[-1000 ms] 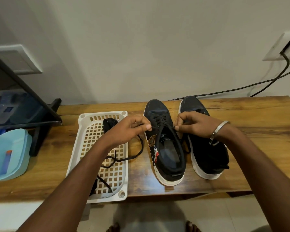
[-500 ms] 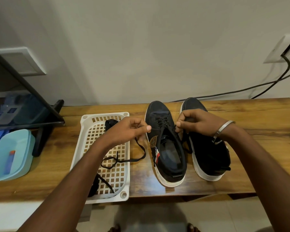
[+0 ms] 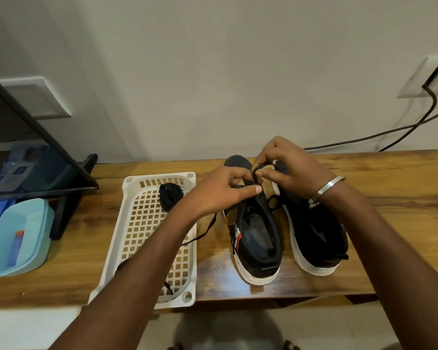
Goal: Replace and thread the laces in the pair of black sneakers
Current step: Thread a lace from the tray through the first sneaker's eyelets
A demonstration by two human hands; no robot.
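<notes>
Two black sneakers with white soles stand side by side on the wooden table, toes toward the wall. The left sneaker (image 3: 257, 233) has a black lace (image 3: 204, 232) threaded in its eyelets. My left hand (image 3: 221, 192) and my right hand (image 3: 287, 170) meet above its tongue, each pinching a strand of that lace, which forms a small loop between my fingers. One loose end trails left onto the white basket. The right sneaker (image 3: 316, 238) lies partly under my right wrist.
A white perforated basket (image 3: 147, 228) sits left of the shoes, holding a bundled black lace (image 3: 170, 195). A light blue box (image 3: 17, 238) and a dark stand (image 3: 68, 178) are at the far left. A black cable (image 3: 390, 132) runs along the wall from a socket.
Both hands have come together over the left sneaker's tongue from positions apart on either side. The lace ends now cross into a small loop between the fingers.
</notes>
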